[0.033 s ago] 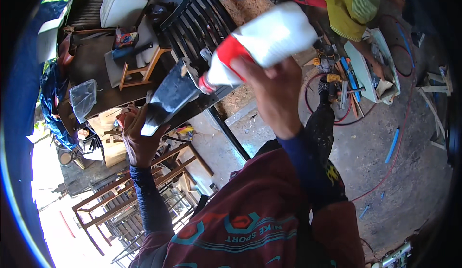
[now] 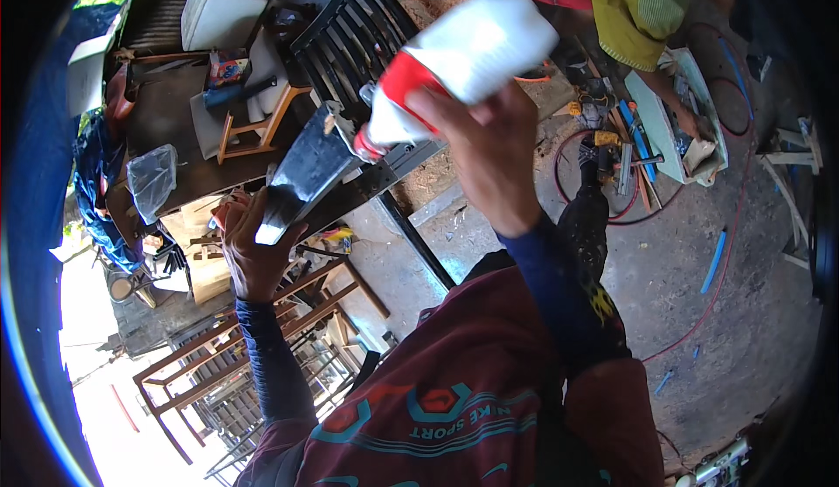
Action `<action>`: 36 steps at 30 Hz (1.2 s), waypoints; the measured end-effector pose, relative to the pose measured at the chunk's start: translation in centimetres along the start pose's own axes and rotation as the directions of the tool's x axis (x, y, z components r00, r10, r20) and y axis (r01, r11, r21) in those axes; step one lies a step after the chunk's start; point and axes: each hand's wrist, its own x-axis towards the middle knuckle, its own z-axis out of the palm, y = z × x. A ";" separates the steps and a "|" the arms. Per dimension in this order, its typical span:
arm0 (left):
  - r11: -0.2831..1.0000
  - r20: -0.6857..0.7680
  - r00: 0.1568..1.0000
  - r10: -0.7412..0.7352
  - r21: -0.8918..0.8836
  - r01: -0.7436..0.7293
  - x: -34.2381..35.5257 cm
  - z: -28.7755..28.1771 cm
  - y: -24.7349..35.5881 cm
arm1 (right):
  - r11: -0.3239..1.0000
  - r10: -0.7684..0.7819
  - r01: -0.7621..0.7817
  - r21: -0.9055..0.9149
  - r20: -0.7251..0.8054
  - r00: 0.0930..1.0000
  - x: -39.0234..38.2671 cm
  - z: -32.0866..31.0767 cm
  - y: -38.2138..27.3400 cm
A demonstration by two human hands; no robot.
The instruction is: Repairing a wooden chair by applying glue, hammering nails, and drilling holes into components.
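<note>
My right hand (image 2: 494, 163) is wrapped round a white plastic bottle (image 2: 489, 37) with a red band, blurred by motion. The bottle is tilted, its red-tipped neck pointing down to the left, at the far end of a flat black board (image 2: 310, 163). That end looks rough and pale where the surface is broken; whether the tip touches it I cannot tell. My left hand (image 2: 255, 255) grips the near end of the board, its fingers closed about the edge. Something reddish (image 2: 232, 210) shows at these fingers, too unclear to name. Just beyond lies a black slatted chair part (image 2: 354, 32).
A dark worktable (image 2: 166, 111) at the left bears a clear plastic bag (image 2: 151, 179) and a small wooden frame (image 2: 262, 124). At upper right, another person in yellow (image 2: 634, 10) reaches into a white crate (image 2: 712, 159). A red hose (image 2: 710, 321) crosses the floor; wooden frames (image 2: 288, 321) stand lower left.
My right hand and the bottle have shifted slightly left and up, bringing the neck nearer the board's broken end. My left hand and the board have barely moved.
</note>
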 end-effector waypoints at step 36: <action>0.998 -0.007 0.999 -0.039 -0.045 0.039 -0.4 -0.1 -0.8 | 0.984 0.064 -0.079 -0.157 -0.094 0.993 -2.3 -0.4 -1.5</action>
